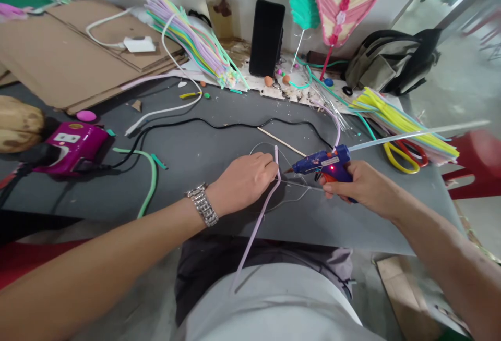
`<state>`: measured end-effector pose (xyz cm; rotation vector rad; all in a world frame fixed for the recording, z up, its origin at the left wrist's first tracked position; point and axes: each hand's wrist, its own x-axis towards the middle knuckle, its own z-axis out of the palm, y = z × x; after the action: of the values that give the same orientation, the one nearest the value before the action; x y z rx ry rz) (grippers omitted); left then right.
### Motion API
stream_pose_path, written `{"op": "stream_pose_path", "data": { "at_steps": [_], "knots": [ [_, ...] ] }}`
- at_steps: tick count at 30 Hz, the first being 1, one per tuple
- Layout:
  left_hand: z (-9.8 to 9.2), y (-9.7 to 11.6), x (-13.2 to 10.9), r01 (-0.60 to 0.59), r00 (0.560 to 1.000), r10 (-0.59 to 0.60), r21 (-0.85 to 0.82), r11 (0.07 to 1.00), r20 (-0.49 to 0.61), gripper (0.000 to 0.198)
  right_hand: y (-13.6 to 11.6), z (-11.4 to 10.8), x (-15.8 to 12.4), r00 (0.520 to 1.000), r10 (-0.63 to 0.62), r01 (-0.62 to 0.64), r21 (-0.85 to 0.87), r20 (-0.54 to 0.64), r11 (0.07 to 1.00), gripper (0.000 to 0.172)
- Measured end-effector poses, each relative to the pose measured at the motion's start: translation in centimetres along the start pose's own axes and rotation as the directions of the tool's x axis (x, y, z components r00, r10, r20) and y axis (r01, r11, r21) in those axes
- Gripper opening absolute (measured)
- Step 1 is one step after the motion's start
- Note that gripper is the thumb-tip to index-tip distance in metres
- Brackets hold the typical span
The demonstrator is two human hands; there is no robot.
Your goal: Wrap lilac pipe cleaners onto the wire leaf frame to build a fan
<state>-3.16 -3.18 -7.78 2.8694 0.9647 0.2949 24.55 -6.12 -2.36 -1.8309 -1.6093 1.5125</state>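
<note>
Left hand [242,182] pinches lilac strip [261,226] against wire frame [297,185] — right hand [364,187] grips blue glue gun [324,163] — best held steady, nozzle [288,170] close.

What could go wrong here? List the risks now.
The blue plastic hot glue gun in the right hand, its red light lit, has its nozzle close to the left hand, so hot glue could burn those fingers. The long lilac strip is only hand-pinched against the thin silver wire frame, so it might slip. The thin black cord curving across the grey mat could snag an arm.
</note>
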Motion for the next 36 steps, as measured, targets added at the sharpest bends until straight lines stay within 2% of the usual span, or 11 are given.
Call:
{"op": "stream_pose_path", "data": {
  "at_steps": [4,9,20,24,36],
  "knots": [
    [0.0,0.0,0.0,-0.016,1.0,0.017,0.025,1.0,-0.022,0.023,-0.6,0.3,0.0,1.0,-0.011,0.011,-0.074,0.011,0.997,0.022],
    [0.0,0.0,0.0,-0.07,0.993,0.072,0.024,0.997,-0.099,0.026,-1.0,0.8,0.0,0.999,-0.023,0.027,-0.141,0.032,0.99,0.024],
    [0.1,-0.1,-0.1,-0.077,0.991,0.08,0.032,0.997,-0.104,0.027,-0.7,0.9,0.3,0.997,-0.069,0.062,-0.272,-0.018,0.96,0.033],
    [0.1,-0.1,-0.1,-0.074,0.991,0.076,0.024,0.997,-0.111,0.025,-1.1,0.9,0.1,0.999,-0.04,0.03,-0.352,-0.019,0.935,0.036],
    [0.4,-0.2,-0.1,-0.081,0.987,0.085,0.036,0.996,-0.137,0.022,-1.1,1.0,0.0,1.0,-0.026,0.019,-0.364,-0.016,0.931,0.032]
  ]
}}
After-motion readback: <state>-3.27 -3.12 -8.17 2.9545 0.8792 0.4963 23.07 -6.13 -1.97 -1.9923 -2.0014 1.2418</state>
